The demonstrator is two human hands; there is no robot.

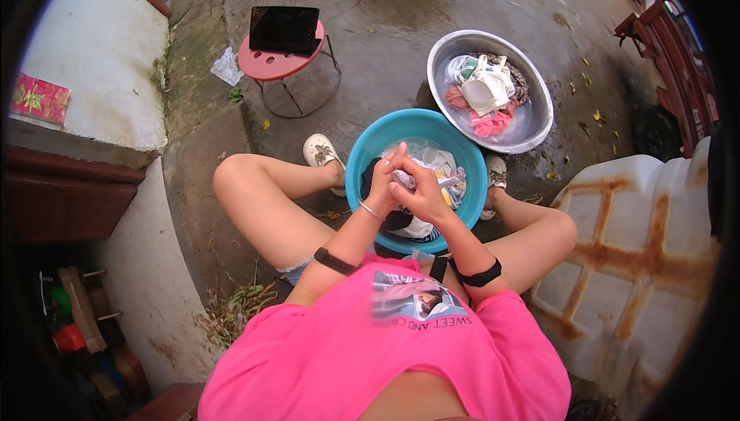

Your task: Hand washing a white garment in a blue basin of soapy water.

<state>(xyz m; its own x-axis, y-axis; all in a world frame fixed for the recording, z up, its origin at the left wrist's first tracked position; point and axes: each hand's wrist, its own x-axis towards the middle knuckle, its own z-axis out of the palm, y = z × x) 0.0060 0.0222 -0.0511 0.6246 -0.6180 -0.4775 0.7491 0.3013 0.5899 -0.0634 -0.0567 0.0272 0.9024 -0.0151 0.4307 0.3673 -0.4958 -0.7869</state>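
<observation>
Pink shirt (pixel 331 351), hands (pixel 426 196) together within tub rim (pixel 420 116).

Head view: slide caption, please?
Left hand and right hand together over a teal tub of laundry, metal basin of clothes beyond.

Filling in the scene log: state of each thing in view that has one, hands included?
left hand: touching the right hand; grip unclear
right hand: over the turquoise basin; grip unclear
turquoise basin: uncovered, clothes inside
metal basin: uncovered, garments heaped inside
tablet: propped up on the red stool, screen dark
red stool: upright
ground: wet in patches
white tank: stained rust-brown
</observation>
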